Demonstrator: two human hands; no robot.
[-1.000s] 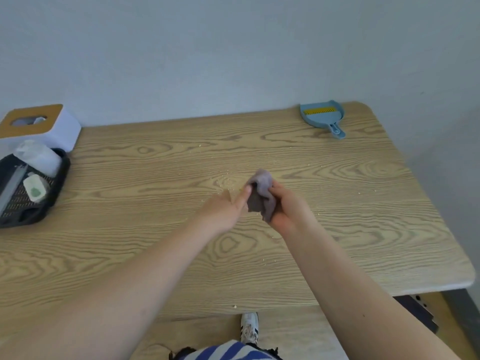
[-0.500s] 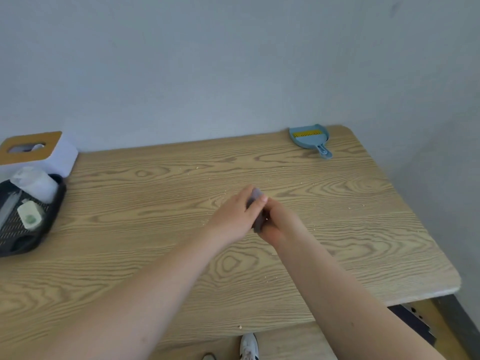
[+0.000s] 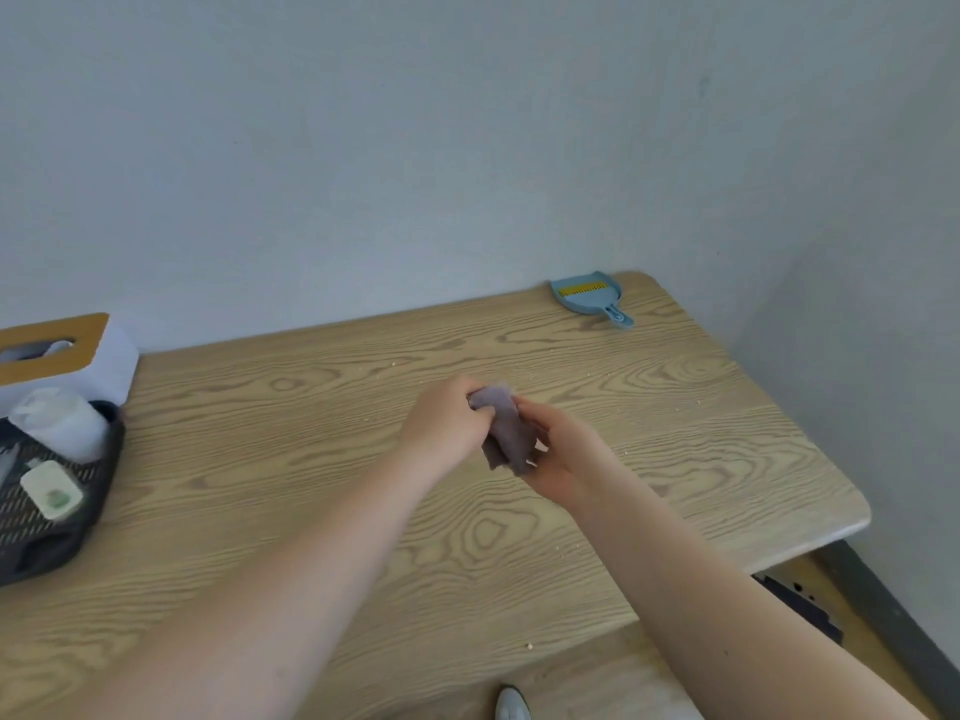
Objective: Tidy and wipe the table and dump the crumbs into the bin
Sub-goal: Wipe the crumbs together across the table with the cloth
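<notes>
Head camera shows both hands in the middle of the frame above the wooden tabletop (image 3: 322, 511), holding a small grey cloth (image 3: 506, 433) between them. The left hand (image 3: 447, 428) pinches its top, and the right hand (image 3: 563, 459) curls around its lower part. Crumbs (image 3: 397, 363) dot the tabletop, and a blue dustpan (image 3: 589, 298) lies at the upper right.

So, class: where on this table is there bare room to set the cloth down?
Bare wood lies between the black tray and the hands holding the cloth, and between the hands and the blue dustpan, crumbs aside. The table's left end is crowded: tray, tissue box.
</notes>
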